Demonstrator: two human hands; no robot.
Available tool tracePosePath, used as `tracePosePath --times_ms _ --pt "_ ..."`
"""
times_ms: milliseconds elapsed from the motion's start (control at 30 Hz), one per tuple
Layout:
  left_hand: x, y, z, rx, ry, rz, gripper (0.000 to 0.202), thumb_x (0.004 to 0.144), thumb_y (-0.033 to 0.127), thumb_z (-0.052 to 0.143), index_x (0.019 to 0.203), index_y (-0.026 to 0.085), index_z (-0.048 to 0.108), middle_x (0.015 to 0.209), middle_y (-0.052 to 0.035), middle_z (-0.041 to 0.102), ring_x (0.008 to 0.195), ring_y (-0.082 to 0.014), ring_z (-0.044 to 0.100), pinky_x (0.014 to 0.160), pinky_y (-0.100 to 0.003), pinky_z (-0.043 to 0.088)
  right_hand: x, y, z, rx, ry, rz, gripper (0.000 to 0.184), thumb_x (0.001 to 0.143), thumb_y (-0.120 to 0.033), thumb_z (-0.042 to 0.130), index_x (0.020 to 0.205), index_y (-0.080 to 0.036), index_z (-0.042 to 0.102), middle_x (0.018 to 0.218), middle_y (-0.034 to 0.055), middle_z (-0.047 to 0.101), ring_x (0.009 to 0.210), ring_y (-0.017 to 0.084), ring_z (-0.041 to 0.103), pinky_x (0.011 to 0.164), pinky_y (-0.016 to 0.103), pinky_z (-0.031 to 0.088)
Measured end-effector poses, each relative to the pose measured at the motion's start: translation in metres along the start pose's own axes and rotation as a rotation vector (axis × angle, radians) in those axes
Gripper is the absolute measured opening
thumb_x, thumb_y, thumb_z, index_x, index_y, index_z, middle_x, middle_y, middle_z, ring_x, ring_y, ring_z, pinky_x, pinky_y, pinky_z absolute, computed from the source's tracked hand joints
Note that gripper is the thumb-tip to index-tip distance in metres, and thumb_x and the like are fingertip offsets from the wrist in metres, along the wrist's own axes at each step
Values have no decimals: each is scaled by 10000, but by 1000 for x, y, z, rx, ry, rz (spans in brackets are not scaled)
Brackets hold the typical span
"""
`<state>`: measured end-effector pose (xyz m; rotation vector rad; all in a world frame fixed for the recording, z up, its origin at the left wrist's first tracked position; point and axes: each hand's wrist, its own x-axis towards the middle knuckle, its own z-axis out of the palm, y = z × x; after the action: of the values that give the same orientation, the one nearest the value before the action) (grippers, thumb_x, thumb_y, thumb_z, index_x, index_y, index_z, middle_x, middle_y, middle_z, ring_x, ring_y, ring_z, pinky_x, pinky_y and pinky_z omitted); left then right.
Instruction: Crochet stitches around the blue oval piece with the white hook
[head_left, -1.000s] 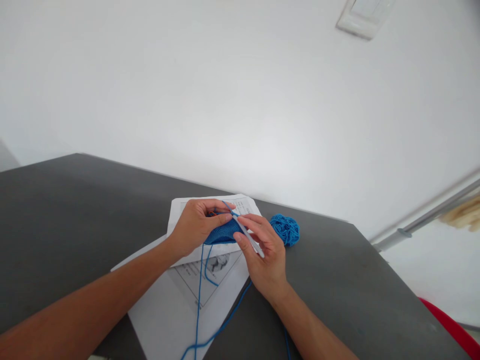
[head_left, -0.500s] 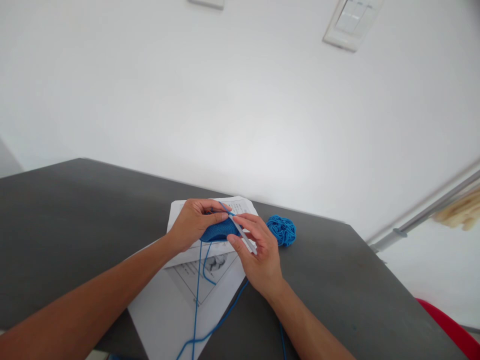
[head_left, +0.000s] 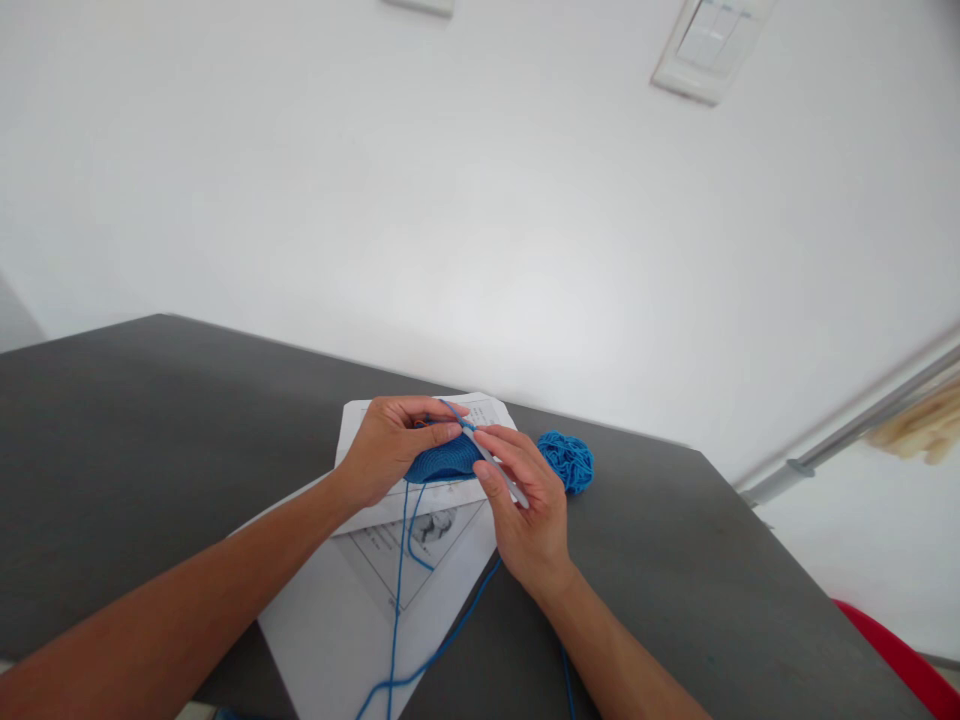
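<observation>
My left hand pinches a small blue crocheted piece above the printed paper sheets. My right hand grips a thin grey crochet hook whose tip is at the edge of that piece. A strand of blue yarn hangs from the work down over the paper toward me. A small blue yarn ball lies on the dark grey table just right of my right hand.
A white wall rises behind the table, with a light switch plate high up. A grey metal rail runs at the right. A red chair edge shows at the lower right, past the table's corner.
The hook and my right hand shifted slightly back and forth at the crocheted piece. The view tilted up a little a second ago. Both hands keep their hold.
</observation>
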<state>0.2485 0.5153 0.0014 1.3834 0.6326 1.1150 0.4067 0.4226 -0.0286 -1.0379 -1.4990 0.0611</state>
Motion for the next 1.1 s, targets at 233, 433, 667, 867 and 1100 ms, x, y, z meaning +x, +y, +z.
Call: tracePosePath --times_ms 233,433,667,867,1100 --pt "0 0 -1 12 -5 6 129 700 280 891 786 193 850 955 -80 831 849 -212 744 756 -282 583 0 -2 0 -3 -2 -9 256 954 -223 698 1192 -283 772 1182 88 762 1098 205 734 828 313 642" --pt "0 0 -1 5 -8 3 113 696 268 896 772 198 851 917 -66 828 808 -184 723 726 -255 561 0 -3 0 -13 -4 -15 262 953 -214 696 1197 -276 769 1183 93 755 1096 205 733 833 309 641" --pt "2 0 -1 8 0 -7 109 690 267 892 757 194 845 878 -62 821 757 -172 703 681 -252 546 0 -4 0 -17 4 -23 258 947 -223 702 1189 -277 773 1168 97 760 1079 214 739 814 322 647" --pt "1 -1 -1 16 5 -4 133 682 274 895 756 180 837 881 -68 817 770 -187 714 689 -270 556 1 -1 -1 -35 5 -32 268 932 -206 725 1185 -280 775 1163 91 767 1071 212 748 843 335 653" --pt "-2 3 3 -5 9 -3 345 696 250 899 1033 189 851 779 -11 789 710 -146 671 699 -257 540 6 -2 1 42 90 -1 234 941 -193 714 1136 -284 806 1123 70 795 1060 208 759 952 367 630"
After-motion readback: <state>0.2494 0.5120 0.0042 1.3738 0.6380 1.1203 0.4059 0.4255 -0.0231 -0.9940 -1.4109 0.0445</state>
